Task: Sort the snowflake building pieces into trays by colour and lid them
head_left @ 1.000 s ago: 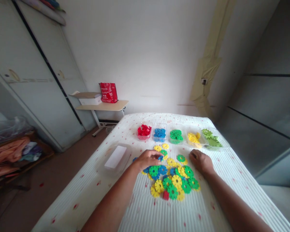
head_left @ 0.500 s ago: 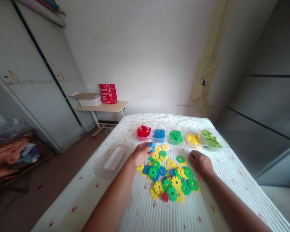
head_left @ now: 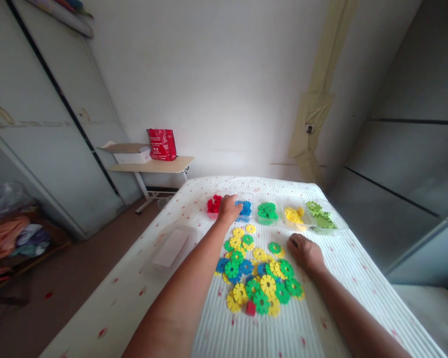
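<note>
Left hand [head_left: 229, 207] over a clear plastic tub [head_left: 243, 219] of blue notched plastic discs [head_left: 245, 208]; right hand [head_left: 304, 249] resting on the table.
The tub stands near twelve o'clock, beyond the loose pile of green, yellow and blue flower-shaped plastic discs [head_left: 268, 279] on the white ribbed cloth with red spots [head_left: 224, 325]. The left fingers reach to the tub's contents; whether they grip a disc cannot be told. The right hand, at the pile's two o'clock, is loosely curled, with nothing seen in it. The discs are probably light, stiff and hardly fragile, though smooth faces may slide where they overlap; a thumb-and-finger pinch across the notched rim should serve best, raised edges of overlapping discs offering the easiest hold.
</note>
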A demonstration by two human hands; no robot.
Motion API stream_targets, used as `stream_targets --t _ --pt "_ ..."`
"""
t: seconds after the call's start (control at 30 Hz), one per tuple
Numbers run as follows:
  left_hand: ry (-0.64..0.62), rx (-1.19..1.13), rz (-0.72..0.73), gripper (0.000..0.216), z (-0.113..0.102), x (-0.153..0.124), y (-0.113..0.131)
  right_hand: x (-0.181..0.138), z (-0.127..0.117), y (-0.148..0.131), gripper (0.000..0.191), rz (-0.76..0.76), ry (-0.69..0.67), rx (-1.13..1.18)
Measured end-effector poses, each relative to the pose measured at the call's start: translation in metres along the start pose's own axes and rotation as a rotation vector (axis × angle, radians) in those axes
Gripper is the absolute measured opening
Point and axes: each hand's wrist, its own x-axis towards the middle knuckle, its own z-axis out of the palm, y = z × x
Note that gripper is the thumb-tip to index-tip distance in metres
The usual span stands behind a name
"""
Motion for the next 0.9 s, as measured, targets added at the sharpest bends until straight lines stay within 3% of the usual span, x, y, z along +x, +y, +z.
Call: stream_targets --t 0.17,0.27,0.47,0.7,0.9 --pt "-0.059 0.131 0.125 0.028 -0.011 -0.070 -0.010 0.000 0.001 0.001 0.025 0.005 -0.007 -0.010" --pt "-0.140 0.368 0.260 0.029 -0.022 -0.115 -0.024 0.000 0.000 0.001 0.024 0.004 -0.017 0.014" --pt "-0.171 0.591 0.278 0.044 -0.039 -0.179 -0.049 0.000 -0.005 0.007 0.024 0.010 -0.056 0.236" --pt "-0.170 0.644 0.274 0.051 -0.029 -0.190 -0.062 -0.001 -0.004 0.002 0.022 -0.004 -0.080 0.255" --pt "-0.236 0.582 0.423 0.056 -0.019 -0.186 -0.062 0.006 0.005 -0.028 0.023 -0.202 -0.072 0.277"
